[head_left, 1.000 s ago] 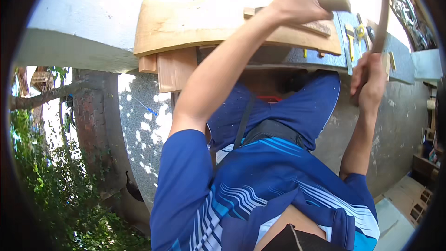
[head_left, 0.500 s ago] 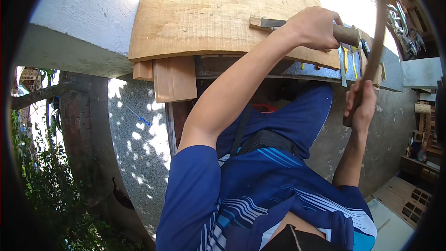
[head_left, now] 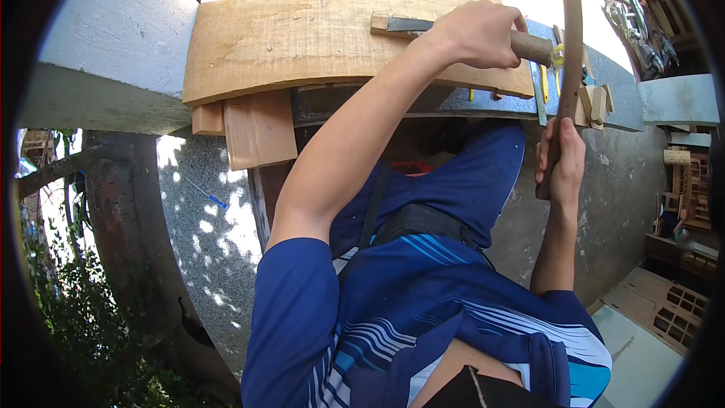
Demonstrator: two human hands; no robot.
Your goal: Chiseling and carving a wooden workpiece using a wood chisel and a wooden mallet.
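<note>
My left hand is closed round the wooden handle of a chisel. Its flat dark blade points left and lies over a small wood strip on a broad, pale wooden board. In my right hand, gripped by its lower end, a long brown wooden stick stands nearly upright in the picture. The stick's middle is just right of the chisel's butt end; a narrow gap seems to part them. My left fingers are partly hidden behind the hand.
Wood blocks jut out beneath the board. Yellow-handled tools and small wood offcuts lie on the blue-grey bench right of the board. A pale pillar stands at the left. A blue-handled screwdriver-like tool lies on a speckled surface.
The stick has swung left, closer to the chisel's butt end, and stands more upright. The whole view has shifted, moving the scene slightly left. Both hands keep their grips.
</note>
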